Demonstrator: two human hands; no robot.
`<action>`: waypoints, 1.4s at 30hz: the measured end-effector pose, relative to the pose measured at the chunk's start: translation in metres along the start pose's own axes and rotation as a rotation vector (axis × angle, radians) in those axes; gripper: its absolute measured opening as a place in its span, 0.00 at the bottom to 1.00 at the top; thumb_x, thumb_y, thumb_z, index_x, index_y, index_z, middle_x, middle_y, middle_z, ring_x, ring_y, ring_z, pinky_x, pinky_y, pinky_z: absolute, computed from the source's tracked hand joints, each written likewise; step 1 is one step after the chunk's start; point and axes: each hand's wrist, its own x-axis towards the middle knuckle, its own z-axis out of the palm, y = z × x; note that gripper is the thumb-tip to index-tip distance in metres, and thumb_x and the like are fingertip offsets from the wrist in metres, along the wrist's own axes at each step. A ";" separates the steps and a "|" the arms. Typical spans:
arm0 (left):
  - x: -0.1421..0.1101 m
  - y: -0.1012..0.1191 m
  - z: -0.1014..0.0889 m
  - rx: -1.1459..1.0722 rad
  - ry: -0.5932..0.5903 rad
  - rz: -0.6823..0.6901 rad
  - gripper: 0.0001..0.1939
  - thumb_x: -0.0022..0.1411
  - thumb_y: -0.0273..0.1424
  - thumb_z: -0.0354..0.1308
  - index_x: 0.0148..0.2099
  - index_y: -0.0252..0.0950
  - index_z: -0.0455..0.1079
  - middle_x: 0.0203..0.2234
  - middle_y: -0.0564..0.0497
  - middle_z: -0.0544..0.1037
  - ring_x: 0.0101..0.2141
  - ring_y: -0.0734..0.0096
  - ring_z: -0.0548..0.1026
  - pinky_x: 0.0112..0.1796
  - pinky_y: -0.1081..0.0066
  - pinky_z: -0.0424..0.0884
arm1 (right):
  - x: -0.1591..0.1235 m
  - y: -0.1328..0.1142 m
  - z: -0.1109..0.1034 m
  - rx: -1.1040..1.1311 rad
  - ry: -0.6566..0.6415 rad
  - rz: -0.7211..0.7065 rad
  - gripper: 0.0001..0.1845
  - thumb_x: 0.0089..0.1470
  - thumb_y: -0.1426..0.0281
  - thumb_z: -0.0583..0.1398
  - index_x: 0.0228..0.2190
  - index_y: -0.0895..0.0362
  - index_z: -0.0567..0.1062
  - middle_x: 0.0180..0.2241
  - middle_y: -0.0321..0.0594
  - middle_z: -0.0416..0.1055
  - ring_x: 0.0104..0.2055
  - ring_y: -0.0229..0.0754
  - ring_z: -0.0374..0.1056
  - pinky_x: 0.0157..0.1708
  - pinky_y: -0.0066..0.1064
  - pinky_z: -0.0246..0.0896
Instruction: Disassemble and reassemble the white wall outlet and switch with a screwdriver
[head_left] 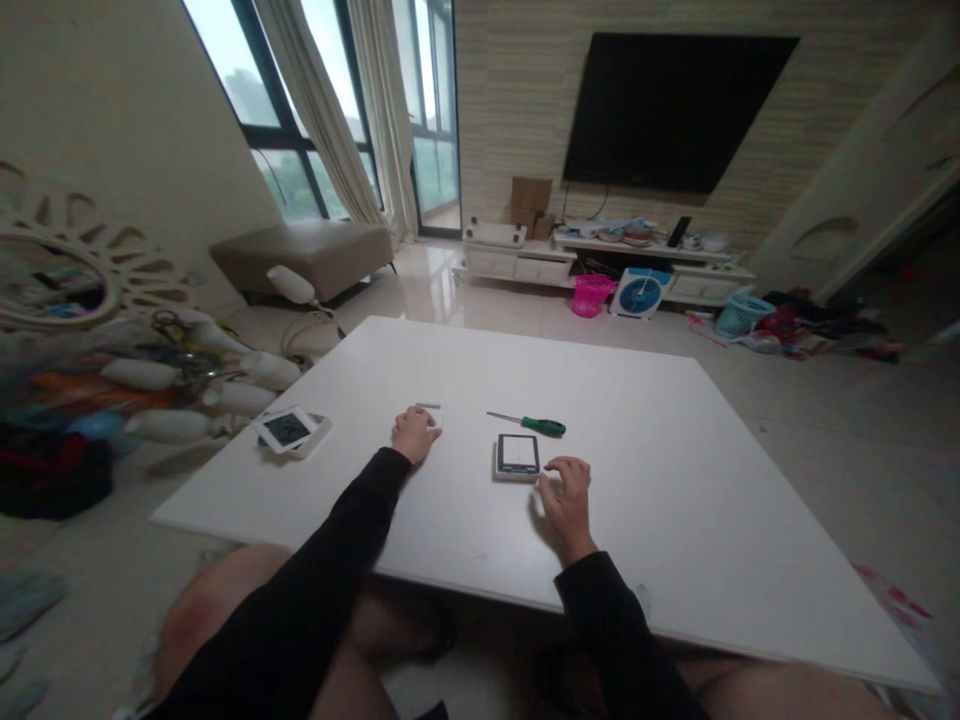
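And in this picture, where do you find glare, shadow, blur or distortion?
Head view: the window is washed out, with glare on the floor; head view: a soft shadow lies beside the right hand; head view: the pile at far left looks smeared, and the television slants, perhaps from lens distortion.

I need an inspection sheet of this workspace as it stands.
Surface: white table, faint mark towards the near edge.
Things: device lying flat; screwdriver beyond it, tip leftward; white piece at the left hand; white panel with dark centre, resting on another pale piece.
Clutter: heap left of the table; clothes pile on the floor, right.
Hands: left hand on the white piece, grip unclear; right hand beside the device, fingers bent, contact unclear.
Cables: wire below the TV.
Surroundings: fan, pink basket, bench.
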 end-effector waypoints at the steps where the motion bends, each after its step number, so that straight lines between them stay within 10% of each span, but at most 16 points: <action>1: -0.003 0.003 -0.002 -0.067 -0.025 0.015 0.09 0.59 0.37 0.65 0.35 0.38 0.71 0.53 0.40 0.72 0.59 0.44 0.67 0.61 0.43 0.64 | 0.000 0.000 0.000 0.001 0.004 0.003 0.05 0.58 0.73 0.59 0.37 0.50 0.71 0.38 0.43 0.70 0.47 0.56 0.64 0.48 0.57 0.59; 6: -0.034 0.030 -0.020 -0.439 -0.294 0.122 0.25 0.68 0.53 0.54 0.50 0.37 0.75 0.41 0.42 0.79 0.45 0.57 0.79 0.50 0.55 0.76 | 0.000 0.000 -0.001 0.035 0.026 0.010 0.06 0.58 0.73 0.60 0.37 0.50 0.72 0.38 0.42 0.71 0.47 0.56 0.64 0.49 0.57 0.60; 9: -0.064 0.054 -0.035 -0.935 -0.592 0.183 0.32 0.59 0.56 0.64 0.53 0.35 0.74 0.45 0.36 0.80 0.49 0.48 0.80 0.53 0.47 0.75 | 0.001 -0.005 -0.004 0.073 0.049 0.028 0.04 0.58 0.70 0.61 0.37 0.50 0.73 0.38 0.42 0.72 0.47 0.56 0.65 0.50 0.58 0.60; 20: -0.136 0.100 -0.037 -1.465 -1.083 0.195 0.26 0.39 0.45 0.73 0.19 0.37 0.59 0.36 0.37 0.75 0.49 0.29 0.78 0.53 0.32 0.70 | 0.035 -0.105 -0.046 0.682 -0.266 0.205 0.15 0.65 0.55 0.61 0.44 0.51 0.81 0.38 0.41 0.77 0.40 0.48 0.73 0.39 0.38 0.70; 28: -0.128 0.096 -0.034 -1.390 -1.071 0.268 0.19 0.43 0.41 0.74 0.31 0.34 0.73 0.46 0.39 0.77 0.55 0.35 0.74 0.62 0.39 0.60 | 0.032 -0.123 -0.062 0.603 -0.127 0.036 0.05 0.63 0.72 0.65 0.34 0.51 0.81 0.30 0.36 0.74 0.33 0.41 0.69 0.33 0.33 0.64; 34: -0.115 0.098 -0.051 -0.946 -0.795 0.524 0.37 0.51 0.46 0.76 0.60 0.42 0.73 0.61 0.40 0.70 0.64 0.40 0.67 0.64 0.43 0.61 | 0.031 -0.103 -0.067 0.288 0.002 -0.326 0.22 0.60 0.82 0.63 0.49 0.47 0.81 0.41 0.42 0.79 0.41 0.44 0.76 0.38 0.36 0.75; 42: -0.117 0.105 -0.043 -0.523 -0.442 0.665 0.31 0.54 0.36 0.76 0.57 0.40 0.70 0.55 0.43 0.74 0.57 0.52 0.74 0.61 0.50 0.71 | 0.032 -0.080 -0.058 0.162 -0.046 -0.460 0.26 0.60 0.83 0.63 0.52 0.45 0.80 0.44 0.44 0.77 0.42 0.45 0.77 0.40 0.38 0.78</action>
